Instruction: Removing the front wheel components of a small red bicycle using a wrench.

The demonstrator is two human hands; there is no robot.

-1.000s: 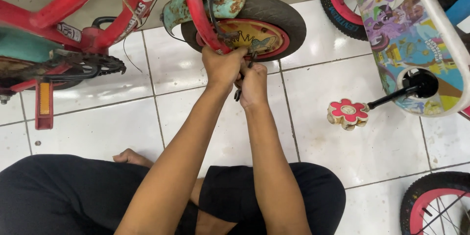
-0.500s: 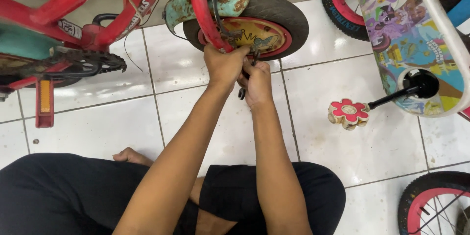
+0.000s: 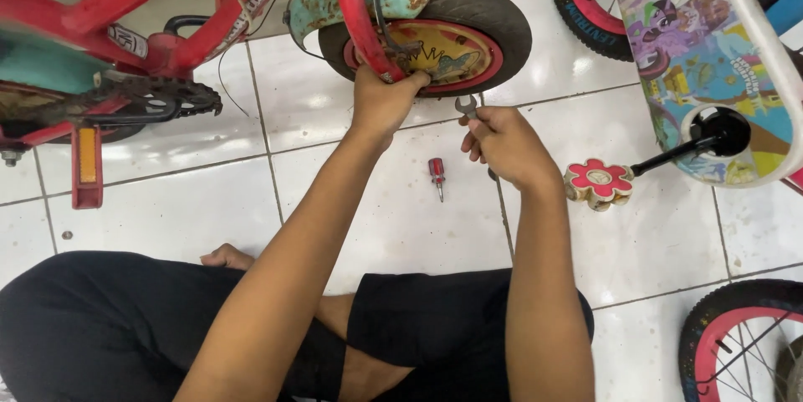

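A small red bicycle (image 3: 150, 9) stands in front of me with its front wheel (image 3: 452, 30) on the white tile floor. My left hand (image 3: 381, 101) grips the bottom of the red fork leg at the wheel hub. My right hand (image 3: 502, 147) holds a small metal open-end wrench (image 3: 466, 107), its jaw pointing up just right of the hub and apart from it. A short red-handled screwdriver (image 3: 437, 178) lies on the tiles between my forearms.
Pedal and chainring (image 3: 150, 101) of the red bicycle are at the left. A second bicycle with a colourful cartoon panel (image 3: 703, 59) and a flower-shaped pedal (image 3: 598, 180) stands at the right. Another wheel (image 3: 740, 339) sits at the bottom right. My knees in black shorts fill the bottom.
My right hand has pulled the wrench away from the hub, down and to the right. The screwdriver on the floor, hidden before, is now visible. My left hand stays on the fork.
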